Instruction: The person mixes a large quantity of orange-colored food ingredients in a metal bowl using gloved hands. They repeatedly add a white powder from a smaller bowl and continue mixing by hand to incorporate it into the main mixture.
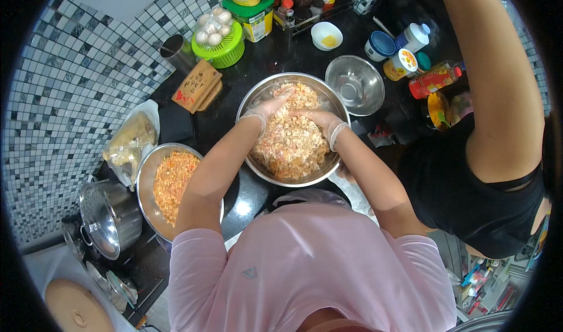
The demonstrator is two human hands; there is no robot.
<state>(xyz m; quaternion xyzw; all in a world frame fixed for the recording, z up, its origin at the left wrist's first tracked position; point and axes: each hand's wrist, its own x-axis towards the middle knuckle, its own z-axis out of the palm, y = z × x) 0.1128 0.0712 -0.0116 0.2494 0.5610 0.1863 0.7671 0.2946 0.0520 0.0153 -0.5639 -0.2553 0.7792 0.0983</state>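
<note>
A wide steel bowl (251,163) holds a pale, crumbly food mixture (290,144) with orange bits, directly in front of me. Both my hands wear clear plastic gloves and are inside it. My left hand (273,106) lies at the bowl's upper left, its fingers stretched into the mixture. From the right side, my right hand (321,121) reaches in with its fingers extended toward the left, the tips partly covered by crumbs. Neither hand grips a distinct object.
A second steel bowl (146,179) of orange mixture sits left, beside a lidded pot (111,218). An empty steel bowl (355,86) and a small white bowl (326,36) stand beyond. Jars and a red bottle (435,82) line the right. Another person (469,185) in black stands close right, arm raised.
</note>
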